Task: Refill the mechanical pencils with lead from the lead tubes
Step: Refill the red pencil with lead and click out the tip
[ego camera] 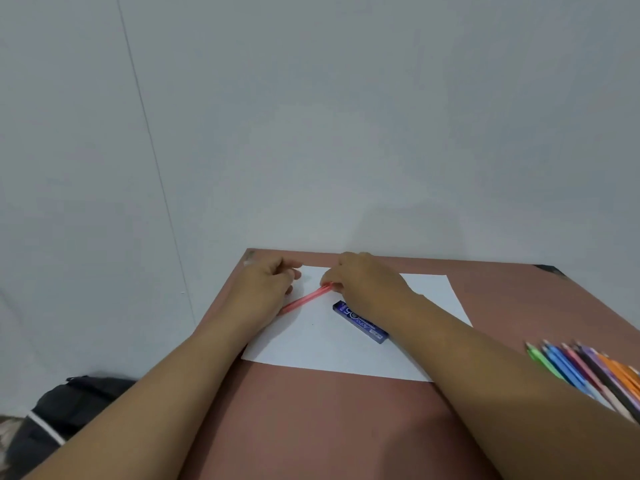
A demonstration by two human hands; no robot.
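On the white sheet (pixel 346 344) atop the tabletop (pixel 346 427): right hand (pixel 363 278) pinching pink pencil (pixel 304 299) at its upper end; left hand (pixel 270 282) curling, contents unclear. Lead tube (pixel 360 322) lying alongside. Remaining pencils (pixel 588 372) waiting rightward; refilling apparently just beginning.

A plain pale grey wall (pixel 346 116) fills the upper frame above a reddish-brown table (pixel 329 420) at lower centre.

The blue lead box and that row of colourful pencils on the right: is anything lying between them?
In the head view, the person's right forearm crosses above that stretch. Under it lie the white paper and bare brown table, between the blue lead box and the coloured pencils.
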